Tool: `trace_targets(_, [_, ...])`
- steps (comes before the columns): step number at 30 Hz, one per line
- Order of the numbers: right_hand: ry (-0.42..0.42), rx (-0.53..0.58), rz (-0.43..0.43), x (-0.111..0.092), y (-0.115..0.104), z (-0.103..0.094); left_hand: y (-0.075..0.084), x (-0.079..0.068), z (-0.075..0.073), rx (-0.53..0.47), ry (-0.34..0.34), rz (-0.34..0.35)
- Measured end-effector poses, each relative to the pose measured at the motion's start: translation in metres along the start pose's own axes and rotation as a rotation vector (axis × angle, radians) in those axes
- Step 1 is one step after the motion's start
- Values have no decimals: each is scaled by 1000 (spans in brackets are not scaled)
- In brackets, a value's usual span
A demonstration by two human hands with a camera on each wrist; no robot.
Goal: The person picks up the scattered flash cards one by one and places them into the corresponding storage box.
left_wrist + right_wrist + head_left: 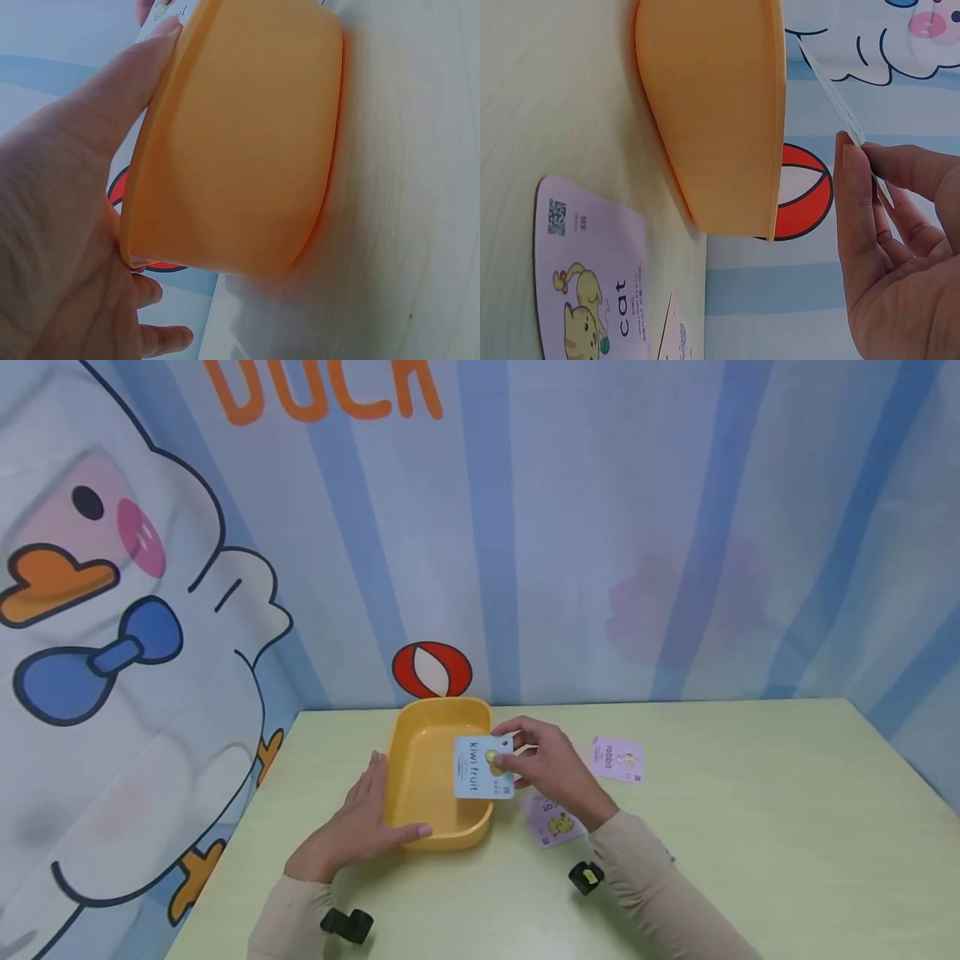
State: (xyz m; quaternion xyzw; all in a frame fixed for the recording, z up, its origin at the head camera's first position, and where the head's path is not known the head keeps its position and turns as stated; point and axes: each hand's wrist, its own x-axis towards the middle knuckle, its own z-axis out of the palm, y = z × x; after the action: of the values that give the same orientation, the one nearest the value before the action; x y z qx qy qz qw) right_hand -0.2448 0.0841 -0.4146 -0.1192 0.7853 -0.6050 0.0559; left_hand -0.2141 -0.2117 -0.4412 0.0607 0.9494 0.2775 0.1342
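A light-blue flashcard (471, 768) printed "kiwi fruit" is pinched between the thumb and fingers of my right hand (551, 768), above the right side of a yellow-orange plastic tray (420, 785). From the right wrist view the card (836, 101) appears nearly edge-on, higher than the tray's rim. My left hand (360, 822) rests against the tray's left side and near corner, its thumb lying over the rim and its fingers extended along the outside. In the left wrist view the tray's outer wall (240, 142) fills the middle.
On the table (750, 827), a pink "cat" card (558, 822) lies right of the tray, partly under my right forearm. A pink "rabbit" card (617, 760) lies farther back. Behind the table hangs a blue striped backdrop (577, 527) with a duck drawing.
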Motion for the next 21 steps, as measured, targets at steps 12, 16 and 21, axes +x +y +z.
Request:
trace_targets(12, [14, 9, 1, 3, 0, 8, 1, 3, 0, 12, -3, -4])
trace_targets(16, [20, 16, -4, 4, 0, 13, 0, 2, 0, 6, -1, -1])
trace_targets(21, [24, 4, -15, 6, 0, 19, 0, 1, -1, -1, -2, 2])
